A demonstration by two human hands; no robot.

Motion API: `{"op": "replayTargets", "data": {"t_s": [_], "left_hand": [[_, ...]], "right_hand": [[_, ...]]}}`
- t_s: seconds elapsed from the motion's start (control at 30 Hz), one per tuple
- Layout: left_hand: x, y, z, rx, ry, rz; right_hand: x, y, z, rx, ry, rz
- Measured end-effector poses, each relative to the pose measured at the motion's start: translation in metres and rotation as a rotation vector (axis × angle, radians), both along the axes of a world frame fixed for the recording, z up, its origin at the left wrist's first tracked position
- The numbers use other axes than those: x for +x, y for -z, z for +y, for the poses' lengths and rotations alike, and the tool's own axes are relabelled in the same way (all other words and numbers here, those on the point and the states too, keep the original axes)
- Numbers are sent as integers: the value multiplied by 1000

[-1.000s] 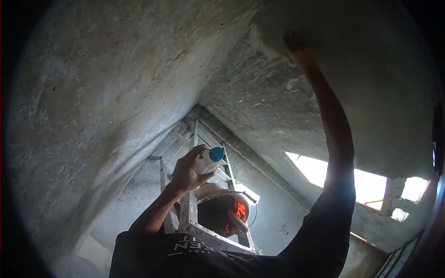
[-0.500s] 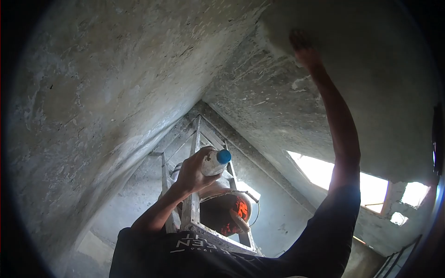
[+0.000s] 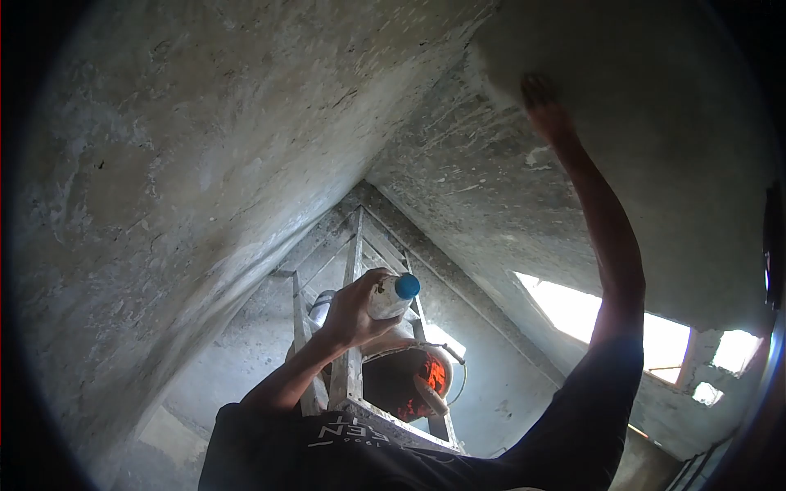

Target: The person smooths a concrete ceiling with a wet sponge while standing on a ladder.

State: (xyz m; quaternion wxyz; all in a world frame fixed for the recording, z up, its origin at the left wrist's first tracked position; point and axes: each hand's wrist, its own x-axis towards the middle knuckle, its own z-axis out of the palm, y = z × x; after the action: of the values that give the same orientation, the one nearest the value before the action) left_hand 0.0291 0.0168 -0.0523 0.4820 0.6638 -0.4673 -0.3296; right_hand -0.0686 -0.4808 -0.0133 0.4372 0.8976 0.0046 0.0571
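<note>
My left hand point(image 3: 354, 315) is wrapped round a pale, stained bottle point(image 3: 388, 298) with a blue cap point(image 3: 407, 286), held tilted in front of the ladder point(image 3: 354, 270). Raised at the upper right, my right hand point(image 3: 547, 106) lies against the grey plastered surface point(image 3: 655, 139), its fingers stretched out and slightly blurred. Nothing can be made out in it. Behind and below the bottle, a bucket point(image 3: 449, 372) with a dark inside and orange-red patches stands at the ladder.
A rough, sloping plastered surface point(image 3: 164, 188) fills the left side. Bright openings point(image 3: 565, 308) cut through the right slope. A whitish container point(image 3: 321, 306) shows behind the ladder's left side. Dark bars point(image 3: 704, 466) are at the lower right.
The whole view has shifted slightly, so things appear a little further right and lower. My right hand has slid slightly down the surface. My left hand still holds the bottle.
</note>
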Motion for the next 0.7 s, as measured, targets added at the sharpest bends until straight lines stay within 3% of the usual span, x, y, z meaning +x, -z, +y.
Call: {"op": "replayTargets", "data": {"t_s": [0.1, 0.17, 0.2, 0.27, 0.3, 0.37, 0.47, 0.57, 0.63, 0.7], "left_hand": [[2, -1, 2, -3, 0, 45], [3, -1, 3, 4, 3, 46], [3, -2, 4, 16, 7, 44], [3, -2, 4, 20, 18, 44], [2, -3, 4, 26, 29, 43], [2, -3, 3, 21, 38, 26], [1, 0, 4, 1, 38, 0], [2, -3, 4, 1, 24, 6], [7, -4, 3, 5, 17, 11], [7, -2, 7, 15, 10, 17]], "right_hand": [[-39, 26, 9, 9, 168, 117], [-28, 3, 52, 412, 910, 773], [-35, 5, 49, 413, 914, 773], [-48, 8, 37, 452, 487, 271], [-43, 4, 33, 453, 488, 269], [-18, -16, 22, 373, 135, -53], [13, -32, 21, 232, -46, -190], [0, 6, 8, 16, 55, -113], [-27, 71, -7, 48, 193, 108], [-18, 56, 49, 505, 684, 491]]}}
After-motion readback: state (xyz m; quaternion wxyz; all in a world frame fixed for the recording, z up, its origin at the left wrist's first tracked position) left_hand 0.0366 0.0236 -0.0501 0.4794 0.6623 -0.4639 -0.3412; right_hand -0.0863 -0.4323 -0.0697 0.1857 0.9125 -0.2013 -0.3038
